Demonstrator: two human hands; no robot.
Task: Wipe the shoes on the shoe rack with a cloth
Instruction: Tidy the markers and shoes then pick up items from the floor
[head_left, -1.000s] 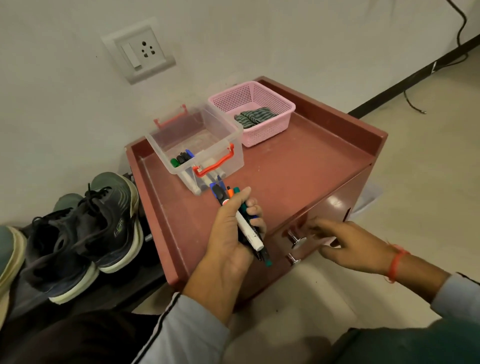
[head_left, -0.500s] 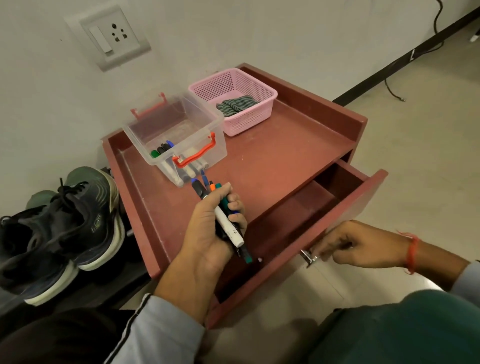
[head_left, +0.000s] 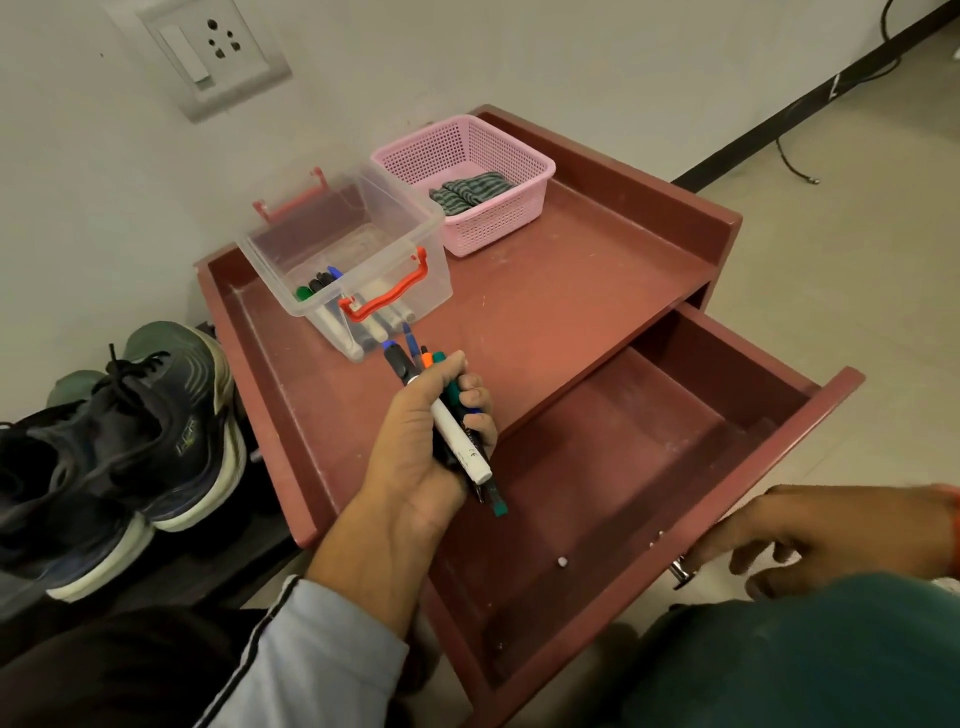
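Two dark shoes (head_left: 119, 457) sit on the low black shoe rack (head_left: 197, 566) at the left, laces up, pale soles toward the camera; a green pair shows behind them. The only cloth in view looks to be the striped grey one (head_left: 470, 189), folded in the pink basket (head_left: 498, 228) at the far end of the red cabinet top (head_left: 545, 312), well apart from the shoes. Beside the basket stands a clear plastic box (head_left: 353, 249) with an orange handle and a few markers inside.

The left hand (head_left: 426, 441) is wrapped round a bundle of markers (head_left: 457, 431), thumb along one side and fingers curled over the other, tips pointing toward the clear box. The right hand (head_left: 831, 535) hovers at the front of the pulled-out drawer (head_left: 623, 467), just beside its metal knob (head_left: 683, 574); the fingers look loosely spread and blurred, and nothing seems to be held.

The step in hand appears to be putting the markers away, which is clearing up rather than wiping. To do it well, lower the bundle flat into the drawer or the box instead of dropping it, so none roll off the edge. Keep the right hand steadying the drawer front. Once the left hand is free, it could reach past the box to the basket for the cloth, then go to the shoes.
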